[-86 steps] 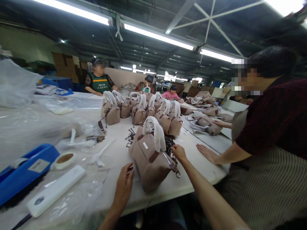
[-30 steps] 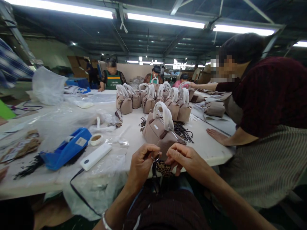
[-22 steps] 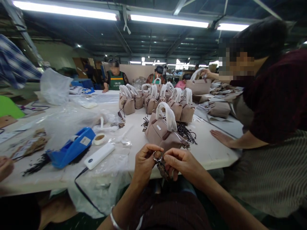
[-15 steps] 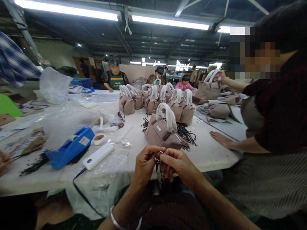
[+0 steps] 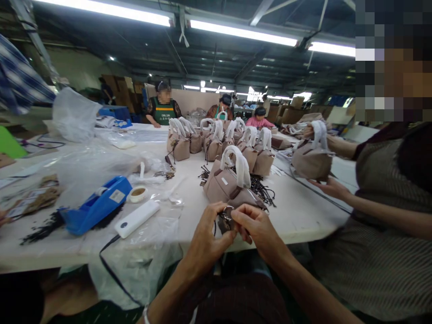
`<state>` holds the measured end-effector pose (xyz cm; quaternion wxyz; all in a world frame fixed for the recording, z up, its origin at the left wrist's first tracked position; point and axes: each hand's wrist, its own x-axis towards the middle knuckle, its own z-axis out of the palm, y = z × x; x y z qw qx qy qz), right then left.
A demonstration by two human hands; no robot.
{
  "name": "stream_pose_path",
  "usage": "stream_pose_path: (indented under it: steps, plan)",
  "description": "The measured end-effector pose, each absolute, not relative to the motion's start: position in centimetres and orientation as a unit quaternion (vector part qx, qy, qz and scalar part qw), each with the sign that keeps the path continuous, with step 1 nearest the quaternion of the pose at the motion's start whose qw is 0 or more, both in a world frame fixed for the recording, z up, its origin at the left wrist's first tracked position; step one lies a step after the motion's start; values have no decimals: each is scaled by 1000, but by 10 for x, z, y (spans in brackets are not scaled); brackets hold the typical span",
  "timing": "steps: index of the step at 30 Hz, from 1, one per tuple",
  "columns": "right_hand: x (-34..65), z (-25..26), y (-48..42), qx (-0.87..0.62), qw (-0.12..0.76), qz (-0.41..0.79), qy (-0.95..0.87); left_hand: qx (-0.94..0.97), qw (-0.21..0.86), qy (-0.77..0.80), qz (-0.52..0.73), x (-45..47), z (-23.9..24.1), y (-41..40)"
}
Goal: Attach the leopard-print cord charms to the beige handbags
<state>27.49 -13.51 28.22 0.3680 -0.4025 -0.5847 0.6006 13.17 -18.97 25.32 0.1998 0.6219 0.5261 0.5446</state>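
Observation:
At the table's front edge, my left hand (image 5: 209, 234) and my right hand (image 5: 258, 227) meet on a small dark bag charm (image 5: 225, 221) with a shiny metal ring. My left thumb and index finger curve around its left side. The right thumb and fingertips pinch it near the ring, and part of the charm is hidden behind them. Just beyond my hands sits a taupe handbag (image 5: 219, 186), its handles wrapped in white. Dark braided cords with tassels (image 5: 261, 191) lie behind and beside this bag.
Several similar handbags (image 5: 178, 146) stand further back. On the left are a blue tape dispenser (image 5: 97, 207), a tape roll (image 5: 137, 194), a white power bank (image 5: 137, 219) with a black strap, and clear plastic bags (image 5: 141, 265). A co-worker's hands hold another handbag (image 5: 312, 159) at right.
My left hand has opened wider around the charm, whose ring now shows and whose body sits higher. The co-worker at right has brought a handbag nearer and put a second hand under it.

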Motion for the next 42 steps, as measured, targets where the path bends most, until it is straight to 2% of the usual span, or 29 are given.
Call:
stream_pose_path:
  steps: [4,10,15,20,23,26,33,42]
  plan:
    - [279,280,-134,-404,366,621,-563,642,69,523,556,124,249,-188]
    - [276,275,-135,-379,350,659,-547,695,35,516,500,124,250,-188]
    - [276,274,-134,-384,339,650,-561,635,133,525,551,130,249,-186]
    - [287,270,-132,-419,404,515,-629,453,407,484,628,134,239,-179]
    - [292,266,-133,-409,407,490,-653,382,490,438,650,137,232,-174]
    - [293,263,-137,-393,391,518,-652,329,526,410,669,141,230,-172]
    - [289,256,-141,-383,428,552,-604,244,581,373,681,155,235,-169]
    - [292,255,-136,-390,446,567,-572,329,553,426,636,155,231,-167]
